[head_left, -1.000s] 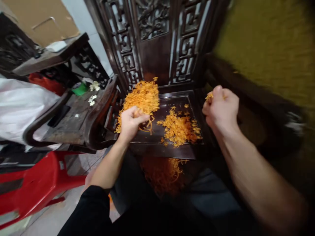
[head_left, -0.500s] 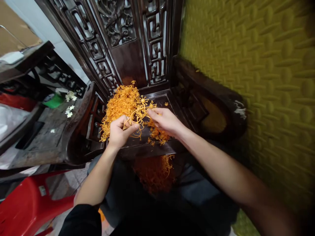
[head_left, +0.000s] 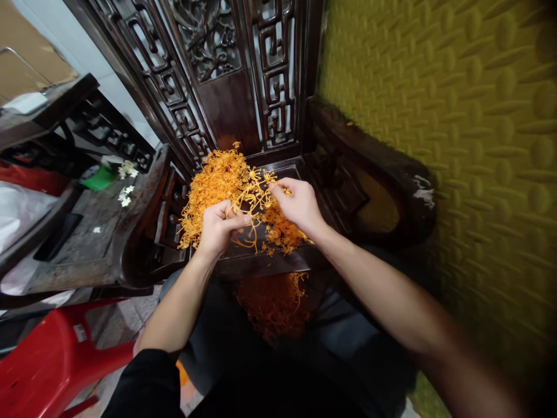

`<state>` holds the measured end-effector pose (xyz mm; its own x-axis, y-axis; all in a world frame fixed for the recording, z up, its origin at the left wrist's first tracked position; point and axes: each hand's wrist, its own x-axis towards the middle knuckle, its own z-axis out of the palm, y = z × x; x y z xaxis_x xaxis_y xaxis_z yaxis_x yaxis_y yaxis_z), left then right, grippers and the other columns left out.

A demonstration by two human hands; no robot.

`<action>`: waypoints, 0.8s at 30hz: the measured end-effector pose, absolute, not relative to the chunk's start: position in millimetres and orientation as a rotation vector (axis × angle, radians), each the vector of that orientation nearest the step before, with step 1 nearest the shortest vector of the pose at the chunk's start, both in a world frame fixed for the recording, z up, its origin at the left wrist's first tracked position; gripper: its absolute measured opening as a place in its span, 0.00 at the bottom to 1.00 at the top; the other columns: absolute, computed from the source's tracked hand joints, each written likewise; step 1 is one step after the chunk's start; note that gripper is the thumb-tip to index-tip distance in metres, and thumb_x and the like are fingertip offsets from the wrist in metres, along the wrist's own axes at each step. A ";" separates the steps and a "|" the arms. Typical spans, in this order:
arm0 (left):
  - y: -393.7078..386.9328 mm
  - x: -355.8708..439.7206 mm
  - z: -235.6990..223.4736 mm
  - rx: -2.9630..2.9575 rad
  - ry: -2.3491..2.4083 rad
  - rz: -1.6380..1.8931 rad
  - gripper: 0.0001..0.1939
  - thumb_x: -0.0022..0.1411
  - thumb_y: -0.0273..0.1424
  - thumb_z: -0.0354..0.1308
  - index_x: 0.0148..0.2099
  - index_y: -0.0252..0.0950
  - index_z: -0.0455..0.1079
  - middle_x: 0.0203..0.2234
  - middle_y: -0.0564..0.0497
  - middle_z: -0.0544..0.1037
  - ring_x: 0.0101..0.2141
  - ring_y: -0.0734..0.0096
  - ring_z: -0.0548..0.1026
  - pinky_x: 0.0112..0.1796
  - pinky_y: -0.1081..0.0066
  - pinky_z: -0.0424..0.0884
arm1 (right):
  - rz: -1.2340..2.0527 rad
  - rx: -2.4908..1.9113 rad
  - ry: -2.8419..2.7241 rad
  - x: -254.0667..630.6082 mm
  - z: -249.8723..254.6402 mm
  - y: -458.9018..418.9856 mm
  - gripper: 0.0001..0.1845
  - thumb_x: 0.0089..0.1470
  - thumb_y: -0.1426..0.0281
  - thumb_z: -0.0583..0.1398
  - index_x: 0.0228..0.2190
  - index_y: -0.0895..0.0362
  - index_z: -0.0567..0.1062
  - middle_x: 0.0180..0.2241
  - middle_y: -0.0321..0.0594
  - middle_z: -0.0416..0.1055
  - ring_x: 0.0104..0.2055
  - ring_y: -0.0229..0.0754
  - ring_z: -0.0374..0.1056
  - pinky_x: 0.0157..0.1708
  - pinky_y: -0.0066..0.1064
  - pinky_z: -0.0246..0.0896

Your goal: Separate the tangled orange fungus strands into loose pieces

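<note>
Between my hands is a stringy orange sprig [head_left: 252, 197] with thin curling stems and small flower-like ends. My left hand [head_left: 217, 229] is closed around its stems, thumb pressed against the fingers. My right hand [head_left: 298, 203] pinches near the sprig's upper right end; what lies between those fingertips is partly hidden. Behind my left hand a large heap of similar orange sprigs [head_left: 217, 180] rests on the dark wooden seat [head_left: 278, 261]. Under my right hand lies a smaller pile of orange bits [head_left: 281, 229].
More orange strands [head_left: 274, 302] lie low, in front of the seat between my legs. A carved chair back [head_left: 226, 110] stands behind, and a curved armrest [head_left: 378, 168] at right. On the left are a red plastic chair [head_left: 56, 354], white flowers [head_left: 126, 194] and a green object [head_left: 99, 177].
Both hands have shifted slightly to the right with the sprig. My right hand has also risen a little, showing more of the smaller pile beneath it.
</note>
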<state>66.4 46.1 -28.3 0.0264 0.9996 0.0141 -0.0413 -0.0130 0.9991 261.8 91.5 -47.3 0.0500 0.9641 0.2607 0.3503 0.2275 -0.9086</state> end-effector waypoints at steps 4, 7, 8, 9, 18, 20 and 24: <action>50.9 71.5 -25.1 1.078 1.153 1.223 0.24 0.42 0.28 0.76 0.20 0.35 0.59 0.19 0.52 0.77 0.16 0.80 0.68 0.17 0.78 0.54 | 0.774 -1.334 -1.394 252.7 -51.8 95.4 0.18 0.59 0.58 0.59 0.25 0.57 0.77 0.20 0.34 0.64 0.25 0.37 0.57 0.28 0.32 0.47; 51.1 70.0 -21.4 1.061 1.145 1.205 0.23 0.41 0.27 0.76 0.19 0.35 0.59 0.20 0.49 0.79 0.17 0.79 0.70 0.16 0.78 0.55 | 0.833 -1.308 -1.329 257.6 -54.6 104.7 0.18 0.58 0.58 0.60 0.24 0.57 0.76 0.19 0.33 0.63 0.23 0.35 0.56 0.26 0.30 0.47; 50.4 67.4 -19.4 1.063 1.142 1.197 0.22 0.41 0.27 0.75 0.19 0.35 0.60 0.19 0.49 0.79 0.16 0.78 0.70 0.16 0.78 0.55 | 0.861 -1.302 -1.253 263.3 -54.7 109.8 0.17 0.58 0.59 0.61 0.23 0.57 0.75 0.18 0.33 0.63 0.22 0.35 0.56 0.24 0.29 0.47; 49.5 63.7 -17.0 1.065 1.141 1.203 0.21 0.41 0.26 0.74 0.19 0.35 0.61 0.19 0.49 0.79 0.16 0.78 0.70 0.15 0.78 0.54 | 0.891 -1.301 -1.141 270.6 -54.2 115.3 0.15 0.57 0.61 0.61 0.23 0.56 0.73 0.18 0.32 0.63 0.21 0.34 0.56 0.23 0.29 0.47; 51.8 34.9 -13.5 1.059 1.114 1.287 0.19 0.42 0.25 0.73 0.21 0.34 0.61 0.19 0.51 0.78 0.15 0.79 0.69 0.16 0.79 0.58 | 1.430 -1.186 -1.205 295.5 -41.4 113.9 0.09 0.54 0.67 0.59 0.28 0.59 0.75 0.31 0.47 0.80 0.17 0.33 0.65 0.14 0.25 0.41; 51.9 34.5 -16.9 1.065 1.116 1.251 0.19 0.43 0.26 0.73 0.22 0.34 0.61 0.19 0.50 0.78 0.16 0.78 0.70 0.16 0.79 0.59 | 1.268 -1.427 -1.598 293.3 -49.1 114.1 0.11 0.56 0.66 0.59 0.28 0.59 0.78 0.32 0.48 0.81 0.22 0.36 0.70 0.18 0.26 0.53; 48.5 33.3 -20.8 1.118 1.127 1.196 0.19 0.45 0.27 0.74 0.23 0.34 0.63 0.20 0.50 0.79 0.16 0.79 0.70 0.18 0.79 0.61 | 0.774 -2.044 -2.364 286.1 -73.3 121.0 0.11 0.52 0.69 0.67 0.35 0.64 0.84 0.38 0.56 0.81 0.42 0.53 0.79 0.39 0.35 0.71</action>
<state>33.3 48.5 -20.8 0.0398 0.9983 -0.0431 -0.1024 0.0470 0.9936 286.1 121.0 -73.3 -0.1921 0.9121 -0.3621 0.9497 0.0798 -0.3028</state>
